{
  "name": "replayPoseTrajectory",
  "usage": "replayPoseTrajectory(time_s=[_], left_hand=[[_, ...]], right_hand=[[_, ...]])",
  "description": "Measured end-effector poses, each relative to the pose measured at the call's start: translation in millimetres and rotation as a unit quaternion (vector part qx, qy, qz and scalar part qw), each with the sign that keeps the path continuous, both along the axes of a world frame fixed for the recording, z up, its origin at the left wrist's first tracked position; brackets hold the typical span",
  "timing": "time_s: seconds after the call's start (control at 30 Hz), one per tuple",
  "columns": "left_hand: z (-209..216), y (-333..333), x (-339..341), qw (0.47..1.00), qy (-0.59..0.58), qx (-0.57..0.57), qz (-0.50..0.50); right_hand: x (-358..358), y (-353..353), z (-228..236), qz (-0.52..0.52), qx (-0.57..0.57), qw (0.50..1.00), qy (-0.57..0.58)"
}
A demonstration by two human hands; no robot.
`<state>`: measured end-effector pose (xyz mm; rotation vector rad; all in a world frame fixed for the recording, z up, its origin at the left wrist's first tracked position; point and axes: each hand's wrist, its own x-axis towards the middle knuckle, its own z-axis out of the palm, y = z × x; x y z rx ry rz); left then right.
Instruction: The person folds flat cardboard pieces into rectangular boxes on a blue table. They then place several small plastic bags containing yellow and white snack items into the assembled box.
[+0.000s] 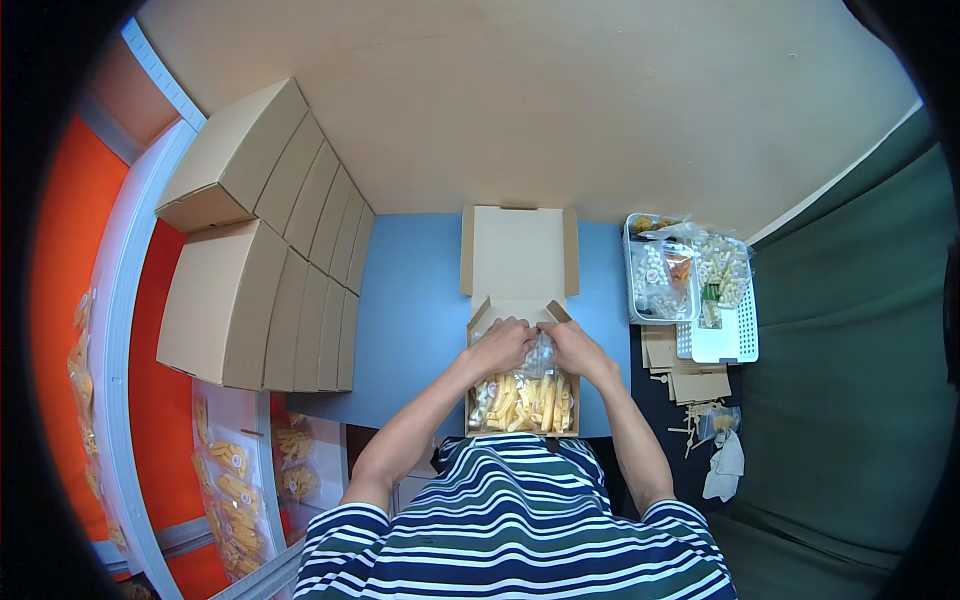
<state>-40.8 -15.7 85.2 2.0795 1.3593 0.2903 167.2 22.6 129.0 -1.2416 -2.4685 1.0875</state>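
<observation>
In front of me an open cardboard box (pixel 524 250) lies on the blue table, its lid folded back away from me. Bags of yellow, finger-shaped snack sticks (pixel 522 403) fill the near part of the box. Behind them is a clear plastic bag (pixel 541 352) with pale contents that I cannot make out. My left hand (pixel 503 346) is closed on the left of this bag's top, knuckles up. From the other side my right hand (pixel 573 350) pinches the bag near the box's right wall. Both sets of fingertips are partly hidden.
Closed cardboard boxes (pixel 225 300) are stacked at the left. White baskets (pixel 742 343) with bagged snacks stand at the right, beside flat cardboard pieces (pixel 699 386) and a white cloth (pixel 724 468). Bagged snacks (pixel 238 490) sit on a shelf at lower left. A dark green curtain (pixel 850 300) hangs far right.
</observation>
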Motion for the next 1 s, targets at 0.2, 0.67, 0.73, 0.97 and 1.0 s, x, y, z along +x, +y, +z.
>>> replayPoseTrajectory(time_s=[0.2,0.67,0.73,0.97,1.0], left_hand=[[-1.6,-9.7,9.9,0.999,0.031,0.003,0.014],[8.7,-18.5,1.9,0.992,-0.070,0.014,0.103],[20.5,-18.3,2.6,0.988,-0.097,-0.027,0.117],[18.7,-14.3,2.4,0.992,-0.056,-0.027,0.113],[18.4,-12.9,2.7,0.990,-0.055,-0.022,0.126]], right_hand=[[-1.0,-3.6,24.5,-0.019,-0.005,0.999,0.027],[69.7,-5.5,33.0,-0.176,0.026,0.973,0.144],[79.4,-7.8,33.4,-0.193,0.028,0.970,0.145],[120.8,8.1,21.5,-0.248,0.029,0.957,0.150],[125.9,14.1,21.8,-0.257,0.036,0.954,0.152]])
